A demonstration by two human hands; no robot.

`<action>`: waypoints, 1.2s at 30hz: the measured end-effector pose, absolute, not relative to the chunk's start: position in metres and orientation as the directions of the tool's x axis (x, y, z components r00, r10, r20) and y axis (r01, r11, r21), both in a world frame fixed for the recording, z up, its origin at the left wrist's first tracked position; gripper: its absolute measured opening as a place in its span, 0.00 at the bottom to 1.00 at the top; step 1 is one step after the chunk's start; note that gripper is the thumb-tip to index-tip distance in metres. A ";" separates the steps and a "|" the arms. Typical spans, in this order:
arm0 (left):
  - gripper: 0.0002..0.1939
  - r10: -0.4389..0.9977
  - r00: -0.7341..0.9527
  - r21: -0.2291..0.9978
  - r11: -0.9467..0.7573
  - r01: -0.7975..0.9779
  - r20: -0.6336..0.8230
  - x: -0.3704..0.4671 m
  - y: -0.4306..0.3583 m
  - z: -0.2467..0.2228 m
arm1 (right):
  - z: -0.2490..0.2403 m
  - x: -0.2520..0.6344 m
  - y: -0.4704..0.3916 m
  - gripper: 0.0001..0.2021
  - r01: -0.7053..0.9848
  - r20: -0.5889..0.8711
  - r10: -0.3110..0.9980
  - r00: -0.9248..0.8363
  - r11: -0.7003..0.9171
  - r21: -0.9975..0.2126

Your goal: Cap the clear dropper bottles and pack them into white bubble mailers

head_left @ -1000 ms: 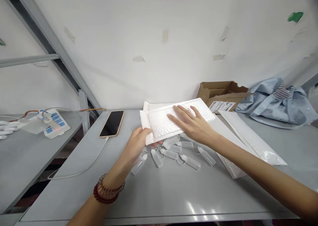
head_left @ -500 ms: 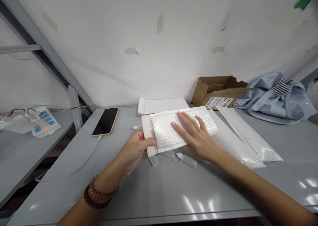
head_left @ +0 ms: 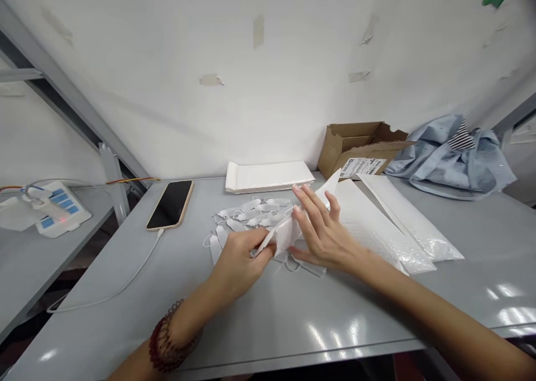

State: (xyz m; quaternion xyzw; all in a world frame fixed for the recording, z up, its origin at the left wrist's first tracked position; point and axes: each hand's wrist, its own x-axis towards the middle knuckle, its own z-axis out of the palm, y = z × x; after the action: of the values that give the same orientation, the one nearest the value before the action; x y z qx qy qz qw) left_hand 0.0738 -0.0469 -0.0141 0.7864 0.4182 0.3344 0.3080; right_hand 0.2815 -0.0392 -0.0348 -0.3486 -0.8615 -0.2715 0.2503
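Note:
My left hand (head_left: 243, 258) pinches one end of a white bubble mailer (head_left: 286, 234), which is tilted nearly edge-on above the table. Against the mailer's other side rests my right hand (head_left: 320, 227), fingers stretched out and slightly apart. Under and behind the mailer lie several small clear plastic bottles (head_left: 255, 219) with thin loops. More white bubble mailers (head_left: 372, 224) lie to the right of my right hand, partly covered by it. A stack of flat white mailers (head_left: 270, 175) lies at the back by the wall.
A phone (head_left: 171, 205) on a white charging cable (head_left: 125, 286) lies left on the grey table (head_left: 259, 336). An open cardboard box (head_left: 360, 146) and a light blue cloth bundle (head_left: 452, 157) stand back right. A power strip (head_left: 62, 210) sits far left.
The bubble mailer has turned from lying flat toward me to nearly edge-on, uncovering the small bottles behind it. My right hand has shifted from its face to its side. The view has moved slightly.

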 end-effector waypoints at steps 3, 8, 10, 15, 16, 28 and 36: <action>0.16 0.870 0.393 0.765 -0.464 0.446 0.298 0.076 -0.049 -0.016 | -0.035 0.280 -0.038 0.47 0.738 0.667 0.413 -0.620 0.595 0.318; 0.16 0.901 0.282 0.785 -0.427 0.449 0.329 0.077 -0.049 -0.016 | -0.031 0.281 -0.040 0.36 0.733 0.755 0.301 -0.582 0.597 0.327; 0.15 0.916 0.224 0.811 -0.398 0.429 0.331 0.077 -0.048 -0.016 | -0.029 0.282 -0.041 0.32 0.738 0.757 0.303 -0.578 0.590 0.327; 0.12 0.976 0.133 0.920 -0.208 0.334 0.172 0.075 -0.043 -0.012 | -0.024 0.284 -0.045 0.31 0.810 0.748 0.401 -0.529 0.502 0.303; 0.11 0.984 0.119 0.936 -0.165 0.312 0.134 0.075 -0.042 -0.010 | -0.022 0.285 -0.045 0.31 0.824 0.745 0.422 -0.516 0.483 0.297; 0.07 0.971 0.161 0.899 0.091 0.428 -0.174 0.064 -0.034 -0.002 | -0.003 0.310 -0.035 0.22 0.767 0.598 0.566 -0.567 0.627 0.134; 0.16 0.902 0.329 0.655 -0.073 0.753 -0.278 0.012 -0.021 0.026 | 0.009 0.334 -0.035 0.26 0.849 0.310 0.821 -0.479 0.523 -0.073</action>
State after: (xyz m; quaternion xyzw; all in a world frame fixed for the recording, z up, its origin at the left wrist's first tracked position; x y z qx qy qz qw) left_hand 0.0124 -0.0214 0.0260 0.7254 0.5704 0.1008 0.3719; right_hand 0.3344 -0.0348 0.0090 -0.4864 -0.8587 -0.0451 0.1547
